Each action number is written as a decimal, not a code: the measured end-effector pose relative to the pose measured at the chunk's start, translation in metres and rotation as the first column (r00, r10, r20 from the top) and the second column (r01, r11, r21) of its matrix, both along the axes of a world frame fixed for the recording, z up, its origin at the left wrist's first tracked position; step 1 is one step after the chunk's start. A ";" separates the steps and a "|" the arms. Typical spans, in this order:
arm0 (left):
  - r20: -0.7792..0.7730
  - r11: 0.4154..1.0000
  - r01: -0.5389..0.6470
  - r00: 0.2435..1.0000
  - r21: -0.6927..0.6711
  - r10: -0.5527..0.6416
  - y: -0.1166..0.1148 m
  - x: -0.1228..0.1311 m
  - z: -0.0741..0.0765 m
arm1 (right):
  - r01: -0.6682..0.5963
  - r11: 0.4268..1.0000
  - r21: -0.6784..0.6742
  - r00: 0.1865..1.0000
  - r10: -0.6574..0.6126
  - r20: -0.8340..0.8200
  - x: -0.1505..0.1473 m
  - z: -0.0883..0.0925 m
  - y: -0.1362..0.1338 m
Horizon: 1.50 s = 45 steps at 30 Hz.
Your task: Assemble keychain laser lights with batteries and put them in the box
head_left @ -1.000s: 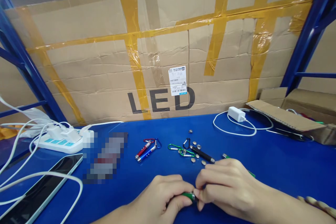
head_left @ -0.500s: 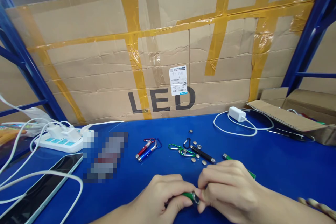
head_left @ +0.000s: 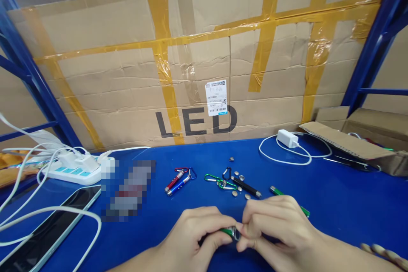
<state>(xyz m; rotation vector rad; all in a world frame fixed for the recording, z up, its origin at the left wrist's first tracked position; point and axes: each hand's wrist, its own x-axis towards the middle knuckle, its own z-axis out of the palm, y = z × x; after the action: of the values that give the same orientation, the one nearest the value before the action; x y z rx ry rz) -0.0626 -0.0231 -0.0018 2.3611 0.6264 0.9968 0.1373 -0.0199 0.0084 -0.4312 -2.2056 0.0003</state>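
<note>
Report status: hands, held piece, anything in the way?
Left hand gripping green tube; right hand at its metal end. Second green tube behind right hand, partly hidden. Black pen, small metal discs beyond; nothing visibly blocking.

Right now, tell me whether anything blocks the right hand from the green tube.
Nothing visible does: the left hand holds the green tube, and the right hand has its fingertips at the tube's silvery end.

- Between my left hand [head_left: 199,230] and right hand [head_left: 282,230]: a tube [head_left: 228,232]
- Just beyond my right hand: another tube [head_left: 278,191]
- Beyond my left hand: two torches [head_left: 179,185]
- Beyond the gap between my hands: cells [head_left: 235,194]
- Left of my left hand: phone [head_left: 51,230], power strip [head_left: 73,174] behind
</note>
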 end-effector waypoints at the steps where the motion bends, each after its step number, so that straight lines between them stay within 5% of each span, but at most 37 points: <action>1: 0.002 1.000 -0.007 1.000 0.004 0.007 0.000 0.000 0.000 | 0.004 1.000 -0.002 1.000 -0.004 0.000 0.000 0.000 0.000; 13: -0.052 0.998 -0.036 0.998 0.047 0.039 -0.001 0.000 0.006 | 0.023 0.999 -0.036 1.000 -0.022 0.015 0.000 -0.003 0.002; 25: -0.028 0.985 -0.141 0.989 0.096 0.144 0.001 0.000 0.000 | -0.064 0.962 -0.266 0.990 0.027 -0.140 0.000 -0.006 0.012; 35: -0.031 0.948 -0.217 0.976 -0.231 0.216 0.004 0.004 0.004 | -0.023 0.931 -0.363 0.991 -0.027 -0.133 0.003 -0.006 0.020; 40: -0.049 0.942 -0.232 0.973 -0.244 0.227 0.005 0.006 0.006 | -0.014 0.816 -0.577 0.992 -0.062 -0.112 0.001 -0.005 0.021; 45: -0.026 0.941 -0.230 0.973 -0.247 0.231 0.002 0.004 0.004 | -0.079 0.541 -0.837 0.978 -0.122 -0.171 -0.002 -0.007 0.020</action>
<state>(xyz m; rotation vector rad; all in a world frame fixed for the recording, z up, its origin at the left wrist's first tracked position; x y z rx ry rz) -0.0589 -0.0210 0.0019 2.0990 0.9850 0.9567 0.1348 0.0006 0.0016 -0.9388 -1.8419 1.1108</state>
